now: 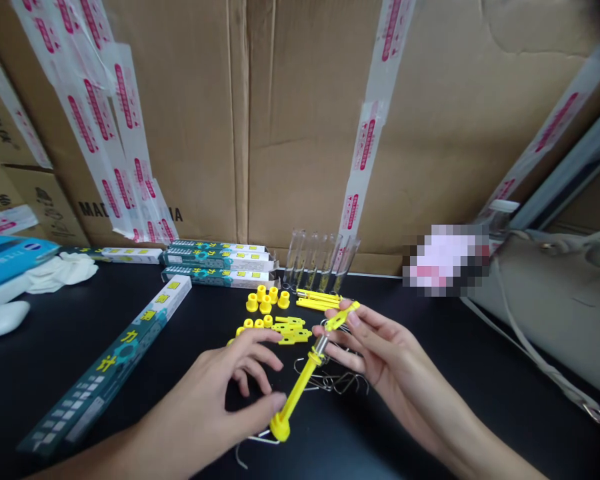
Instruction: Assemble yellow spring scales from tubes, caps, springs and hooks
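A yellow plastic spring scale insert [299,393] slants over the black tabletop, with a metal spring [321,344] near its upper end and a round yellow cap at its lower end. My right hand [387,343] pinches the flat yellow tab at its top between thumb and fingers. Beside the lower part, my left hand [225,387] is open, fingers spread and curved, its thumb tip at the rod near the cap. A wire hook [265,438] shows below the cap. Under the hands lie several loose metal hooks [333,382]; yellow flat tabs [293,330] lie just behind.
Several yellow caps [266,304] and yellow rods [317,301] lie behind the hands. Clear tubes [313,260] stand against the cardboard [300,133]. Printed boxes [220,257] are stacked left of them; another long box [115,360] lies at left. A bag [555,313] sits at right.
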Tool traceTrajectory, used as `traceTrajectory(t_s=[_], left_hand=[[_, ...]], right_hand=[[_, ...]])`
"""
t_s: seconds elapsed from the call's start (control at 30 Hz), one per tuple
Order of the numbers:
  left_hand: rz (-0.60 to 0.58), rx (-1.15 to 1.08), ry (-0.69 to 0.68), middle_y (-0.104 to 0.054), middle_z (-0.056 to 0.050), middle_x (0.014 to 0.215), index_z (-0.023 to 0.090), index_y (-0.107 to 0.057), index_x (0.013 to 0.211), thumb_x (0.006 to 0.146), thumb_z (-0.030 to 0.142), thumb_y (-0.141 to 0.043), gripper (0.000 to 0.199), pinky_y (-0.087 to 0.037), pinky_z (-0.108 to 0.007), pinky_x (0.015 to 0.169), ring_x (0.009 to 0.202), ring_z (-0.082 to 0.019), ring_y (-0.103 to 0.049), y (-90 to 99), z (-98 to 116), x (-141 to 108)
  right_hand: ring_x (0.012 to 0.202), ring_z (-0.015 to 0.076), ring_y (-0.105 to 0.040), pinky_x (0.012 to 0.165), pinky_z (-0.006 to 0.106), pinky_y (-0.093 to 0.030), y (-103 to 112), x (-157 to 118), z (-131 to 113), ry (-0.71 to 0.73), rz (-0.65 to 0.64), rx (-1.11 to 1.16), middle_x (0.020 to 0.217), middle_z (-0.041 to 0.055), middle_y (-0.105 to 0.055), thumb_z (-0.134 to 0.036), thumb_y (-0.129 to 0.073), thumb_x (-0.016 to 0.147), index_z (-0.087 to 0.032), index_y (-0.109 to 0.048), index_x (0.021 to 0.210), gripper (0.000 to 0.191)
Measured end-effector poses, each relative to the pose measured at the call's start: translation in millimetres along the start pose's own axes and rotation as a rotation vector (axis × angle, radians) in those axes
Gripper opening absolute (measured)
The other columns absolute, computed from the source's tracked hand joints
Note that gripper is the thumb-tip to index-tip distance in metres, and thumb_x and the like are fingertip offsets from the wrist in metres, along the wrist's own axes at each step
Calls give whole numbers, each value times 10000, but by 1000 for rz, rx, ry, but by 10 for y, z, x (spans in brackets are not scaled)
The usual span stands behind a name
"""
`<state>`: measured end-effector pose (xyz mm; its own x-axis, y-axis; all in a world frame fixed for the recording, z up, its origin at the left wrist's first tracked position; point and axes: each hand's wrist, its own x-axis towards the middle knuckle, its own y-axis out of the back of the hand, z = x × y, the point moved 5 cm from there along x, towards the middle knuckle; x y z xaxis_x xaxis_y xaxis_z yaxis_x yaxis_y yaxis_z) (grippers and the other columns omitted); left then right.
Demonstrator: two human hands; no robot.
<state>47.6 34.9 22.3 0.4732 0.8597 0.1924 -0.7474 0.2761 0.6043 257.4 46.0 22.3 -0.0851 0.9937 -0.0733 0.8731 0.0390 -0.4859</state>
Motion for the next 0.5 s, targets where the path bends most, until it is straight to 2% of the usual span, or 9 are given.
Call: traceTrajectory(t_s=[0.1,0.17,0.27,0.37,0.5], left_hand=[[-91,37,23,-724,40,1073,331,-537,1331,687,272,-861,723,-542,-243,770,868,-158,-680,-86,-74,-47],[-106,90,2,-727,62,1054,350,-563,1300,608,252,-918,784,-532,-235,776,837,-153,-671,-123,-62,-76],[-130,114,-5,-737,91,965,340,-604,1229,704,177,-833,596,-510,-190,710,771,-126,-661,-176,-35,-96],[-111,117,-43,-736,89,906,316,-635,1164,803,145,-713,407,-503,-184,707,743,-116,-651,-209,-14,-109],[-89,113,-49,-731,83,858,300,-671,1068,845,128,-651,282,-499,-179,716,742,-113,-644,-228,-14,-128]], right_hand=[[997,231,-755,872,294,-627,42,17,-28,22,28,10,1079,82,-761,-287,-776,882,-169,-751,1021,185],[1000,231,-758,866,284,-630,62,22,-41,30,41,28,1087,79,-768,-264,-783,875,-176,-755,1017,170],[997,225,-762,851,265,-637,78,27,-55,36,51,55,1070,66,-777,-248,-782,875,-187,-765,999,139],[983,224,-767,839,255,-643,90,22,-53,28,69,82,1039,57,-782,-235,-802,854,-187,-776,981,139],[928,208,-774,822,247,-652,109,11,-40,23,92,111,999,51,-784,-229,-835,815,-178,-786,973,173]])
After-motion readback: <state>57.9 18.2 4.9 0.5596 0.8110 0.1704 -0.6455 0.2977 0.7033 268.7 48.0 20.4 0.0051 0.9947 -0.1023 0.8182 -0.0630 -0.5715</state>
